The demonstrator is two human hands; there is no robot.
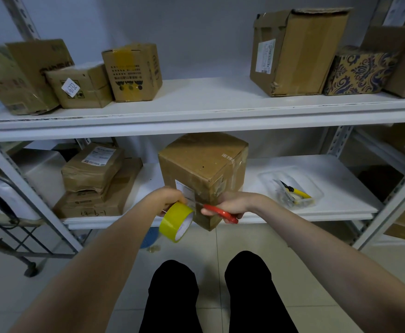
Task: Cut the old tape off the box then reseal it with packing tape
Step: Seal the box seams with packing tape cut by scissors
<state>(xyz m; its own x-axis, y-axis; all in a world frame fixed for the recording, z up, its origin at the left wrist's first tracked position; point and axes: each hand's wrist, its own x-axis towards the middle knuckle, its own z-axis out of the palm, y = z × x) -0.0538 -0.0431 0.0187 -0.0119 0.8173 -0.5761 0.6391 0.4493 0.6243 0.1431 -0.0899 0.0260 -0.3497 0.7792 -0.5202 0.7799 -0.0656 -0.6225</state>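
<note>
A white metal shelving unit (196,111) stands against a pale wall, over a floor of light tiles. Its upper shelf carries 3 brown cartons at the left and, at the right, a tall carton (295,54) beside a box wrapped in blue-and-gold patterned paper (360,70). On the lower shelf (316,203), a stack of 2 flat parcels (95,181) sits at the left and a clear plastic tray (292,186) holding a yellow-handled tool lies at the right. The person's 2 legs in black trousers show at the bottom edge.

Both bare forearms reach forward and inward, meeting at the shelf's front edge. The left hand (170,198) is curled around a roll of yellow packing tape (176,221), fingers closed on its upper rim so that the roll hangs tilted below the hand, in front of the shelf edge. The right hand (230,203) is closed through the red handles of a pair of scissors (218,211), the blades pointing left toward the tape roll; whether the blades are parted is too small to tell.

The cardboard box (203,169) stands on the lower shelf between the parcels and the tray, turned corner-forward, its near corner overhanging the front edge. A white label is on its left face. Both hands are directly against its near lower part, the left at the label face, the right at the corner.
</note>
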